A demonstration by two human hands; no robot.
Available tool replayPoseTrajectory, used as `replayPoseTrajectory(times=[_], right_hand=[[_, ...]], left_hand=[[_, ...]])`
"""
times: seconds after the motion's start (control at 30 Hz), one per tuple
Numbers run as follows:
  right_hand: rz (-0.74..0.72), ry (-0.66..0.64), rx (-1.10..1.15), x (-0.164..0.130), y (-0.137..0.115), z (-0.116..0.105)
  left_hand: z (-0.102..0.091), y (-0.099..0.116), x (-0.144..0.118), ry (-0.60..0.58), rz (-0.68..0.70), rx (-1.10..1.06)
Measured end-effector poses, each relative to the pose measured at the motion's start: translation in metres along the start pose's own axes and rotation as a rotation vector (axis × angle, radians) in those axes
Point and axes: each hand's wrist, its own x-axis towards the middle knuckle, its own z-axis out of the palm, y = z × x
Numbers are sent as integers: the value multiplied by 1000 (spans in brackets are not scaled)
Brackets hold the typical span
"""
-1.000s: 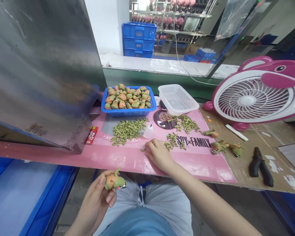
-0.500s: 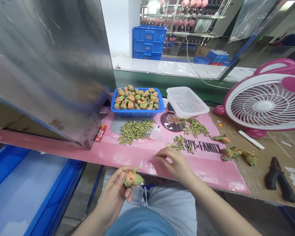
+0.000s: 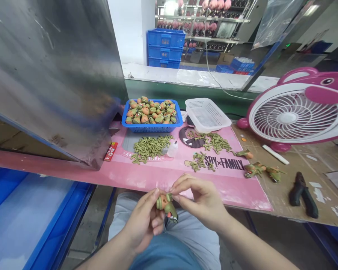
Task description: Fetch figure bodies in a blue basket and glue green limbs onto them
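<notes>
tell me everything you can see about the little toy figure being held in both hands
The toy figure is small, with an orange rounded part and green parts, and looks like moulded plastic or rubber. A dark and red bit shows at its lower end. It is held over the lap, just in front of the pink mat's near edge. The left hand grips it from the left with the fingertips; the right hand pinches its top between thumb and forefinger. Finer detail is too small to tell.

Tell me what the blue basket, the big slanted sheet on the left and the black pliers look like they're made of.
Blue basket: moulded plastic, going by the fine mesh walls and even colour. Slanted sheet: bare metal, probably steel; dull grey sheen, scratches, blurred reflections. Pliers: likely metal under matte black rubbery grips; too small to be sure.
</notes>
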Motion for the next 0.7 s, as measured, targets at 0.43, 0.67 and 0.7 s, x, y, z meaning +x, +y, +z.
replayPoseTrajectory(times=[0.43, 0.67, 0.7], right_hand=[[23, 63, 11, -8, 9, 6], [-155, -15, -208, -9, 8, 2], [-165, -27, -239, -10, 9, 1]], left_hand=[[1, -2, 1, 7, -24, 68], [3, -1, 4, 11, -66, 88], [4, -1, 4, 17, -71, 87]])
